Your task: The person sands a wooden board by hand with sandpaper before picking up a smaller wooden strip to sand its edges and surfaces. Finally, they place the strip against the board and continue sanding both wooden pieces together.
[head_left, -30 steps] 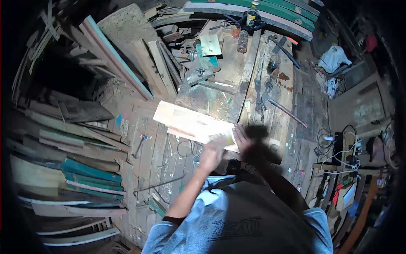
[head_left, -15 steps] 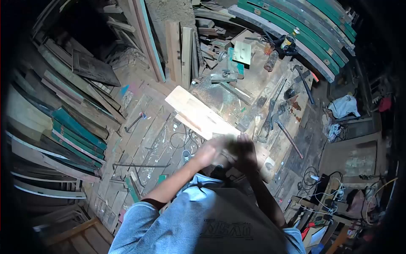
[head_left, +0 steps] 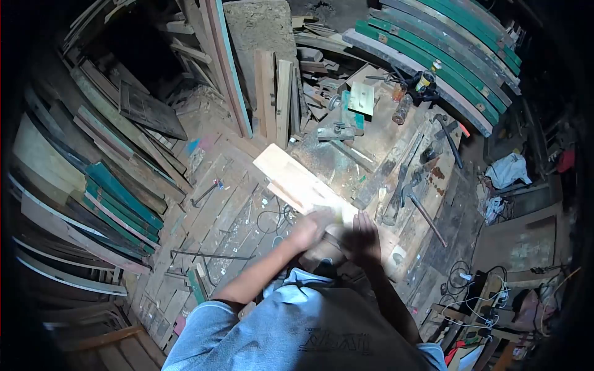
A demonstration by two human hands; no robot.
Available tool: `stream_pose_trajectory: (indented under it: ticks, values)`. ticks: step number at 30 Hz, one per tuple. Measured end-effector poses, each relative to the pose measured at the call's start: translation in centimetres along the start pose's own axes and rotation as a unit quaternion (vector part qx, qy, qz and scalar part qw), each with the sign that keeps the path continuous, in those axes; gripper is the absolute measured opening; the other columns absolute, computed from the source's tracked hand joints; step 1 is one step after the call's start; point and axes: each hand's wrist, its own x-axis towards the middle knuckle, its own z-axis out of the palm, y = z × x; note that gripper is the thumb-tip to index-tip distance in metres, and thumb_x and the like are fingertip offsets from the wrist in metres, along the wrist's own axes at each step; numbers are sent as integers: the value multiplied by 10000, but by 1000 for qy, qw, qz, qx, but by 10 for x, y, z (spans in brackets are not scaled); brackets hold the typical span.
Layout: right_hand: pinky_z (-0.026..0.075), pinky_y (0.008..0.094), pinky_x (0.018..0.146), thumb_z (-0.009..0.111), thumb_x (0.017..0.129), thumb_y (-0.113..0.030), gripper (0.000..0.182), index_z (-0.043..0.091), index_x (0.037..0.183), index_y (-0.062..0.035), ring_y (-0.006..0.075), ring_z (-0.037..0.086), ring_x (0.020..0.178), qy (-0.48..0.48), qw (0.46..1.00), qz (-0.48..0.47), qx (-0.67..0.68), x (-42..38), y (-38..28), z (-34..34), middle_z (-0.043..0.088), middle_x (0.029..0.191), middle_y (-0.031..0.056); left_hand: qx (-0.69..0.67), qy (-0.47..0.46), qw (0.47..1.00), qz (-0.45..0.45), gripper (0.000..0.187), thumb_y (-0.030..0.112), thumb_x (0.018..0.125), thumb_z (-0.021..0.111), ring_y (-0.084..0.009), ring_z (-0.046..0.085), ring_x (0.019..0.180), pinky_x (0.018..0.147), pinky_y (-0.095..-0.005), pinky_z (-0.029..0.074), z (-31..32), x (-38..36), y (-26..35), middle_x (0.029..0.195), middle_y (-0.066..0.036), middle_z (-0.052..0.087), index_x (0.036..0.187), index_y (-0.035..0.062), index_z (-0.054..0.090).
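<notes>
A pale wooden board [head_left: 297, 179] lies slanted along the near side of the workbench, brightly lit. My left hand [head_left: 312, 229] is over its near end, fingers curled and smeared by motion. It seems closed on something I cannot make out. Close beside it, my right hand [head_left: 364, 238] has its fingers stretched forward, flat against the near part of the board. Between the two hands is a dark, blurred patch that I cannot name. A narrower wood strip [head_left: 286, 195] runs along the board's left edge.
On the workbench [head_left: 387, 176] lie a hammer [head_left: 448, 141], a long bar [head_left: 427, 219], a glass jar [head_left: 402, 110] and a green vise [head_left: 351, 119]. Curved green planks [head_left: 427, 68] stand behind. More planks [head_left: 124, 204] lean at left. Cables [head_left: 476, 297] tangle at right.
Both hands remain together over the board's near end, with the left still blurred by motion. The whole view has shifted slightly, so the bench and board appear lower and further right.
</notes>
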Motion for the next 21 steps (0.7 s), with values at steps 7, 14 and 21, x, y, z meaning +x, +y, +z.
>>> stream_pose_trajectory:
  ticks: [7, 14, 21]
  values:
    - [379, 582, 1306, 845, 912, -424, 1017, 386, 1663, 85, 494, 456, 1561, 18, 1000, -10, -23, -3, 0, -1, 469, 1658, 302, 71, 202, 969, -125, 362, 72, 1031, 658, -510, 687, 1332, 1207, -527, 527, -66, 30, -101, 1350, -314, 753, 1359, -52, 746]
    - [445, 597, 1241, 856, 926, -418, 973, 417, 1627, 94, 501, 513, 1496, 2, 1000, -4, -4, 3, 2, 3, 494, 1620, 301, -21, 25, 999, -25, 428, 27, 1021, 621, -400, 643, 1450, 1266, -455, 491, 31, -2, 23, 1506, -233, 711, 1430, 20, 745]
    - [461, 607, 1217, 853, 961, -424, 927, 438, 1608, 95, 510, 529, 1468, 19, 1000, 12, -4, 2, -7, -6, 512, 1591, 302, 82, 164, 973, -139, 306, 64, 1035, 626, -528, 703, 1262, 1168, -541, 546, -57, 40, -83, 1286, -321, 767, 1289, -47, 756]
